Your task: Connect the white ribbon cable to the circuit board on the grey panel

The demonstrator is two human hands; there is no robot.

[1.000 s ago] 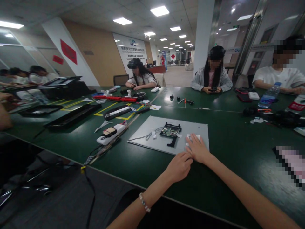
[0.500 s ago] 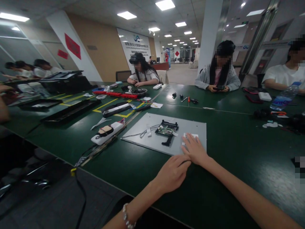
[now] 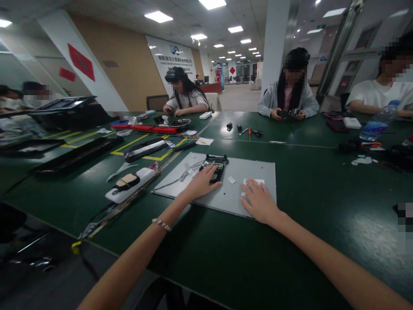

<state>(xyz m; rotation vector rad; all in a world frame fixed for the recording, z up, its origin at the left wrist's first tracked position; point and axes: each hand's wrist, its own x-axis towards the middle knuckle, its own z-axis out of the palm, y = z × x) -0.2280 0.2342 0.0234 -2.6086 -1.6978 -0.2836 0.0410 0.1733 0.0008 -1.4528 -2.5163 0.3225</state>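
Note:
A flat grey metal panel lies on the green table before me. Near its far edge sits a green circuit board in a black plastic bracket, with thin grey cables running off to the left. My left hand is over the near side of the bracket, fingers stretched out and thumb apart; its fingertips cover part of the board. On the panel's right side my right hand rests with spread fingers on a white label. A small white paper piece lies between the hands.
Left of the panel lie a white power-strip-like bar and a long black tray. Farther back are a red-handled screwdriver and other small tools. A water bottle stands at right. Several people sit around the table.
My left hand has moved from beside my right wrist, forward and left onto the bracket, and its fingers have straightened. My right hand stays on the label. The view has shifted slightly.

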